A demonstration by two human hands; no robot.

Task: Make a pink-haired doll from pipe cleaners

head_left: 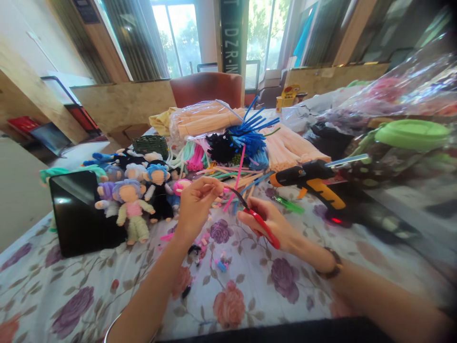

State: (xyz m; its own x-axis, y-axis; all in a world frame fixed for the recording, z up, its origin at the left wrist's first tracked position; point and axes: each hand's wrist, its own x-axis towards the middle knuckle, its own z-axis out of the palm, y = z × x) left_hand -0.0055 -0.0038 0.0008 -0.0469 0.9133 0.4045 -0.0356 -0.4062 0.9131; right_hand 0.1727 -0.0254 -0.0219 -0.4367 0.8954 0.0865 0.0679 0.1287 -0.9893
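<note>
Above the middle of a flowered tablecloth [250,300], a person's two bare hands meet over fine handwork. The left hand [196,204] has thumb and fingertips pressed together on what seems to be a small pink fuzzy piece [226,189], though it is too small and blurred to be sure. The right hand [277,220] is wrapped around the red handles of a pair of scissors [264,226], whose dark blades point left and far, their tips close to that pink piece. The piece looks very light, soft and bendable, easily crushed, so a gentle pinch at one end, clear of the blades, should suit it. The scissors look stiff and light, sharp toward the tips, and safest held by the handles. Small cut scraps [222,265] lie on the near side of the cloth. To the left, fuzzy dolls [133,209] crowd around a black tablet [76,214]; at the far side rise bundles of blue stems [255,133]; to the right rests an orange and black glue gun [303,177].
</note>
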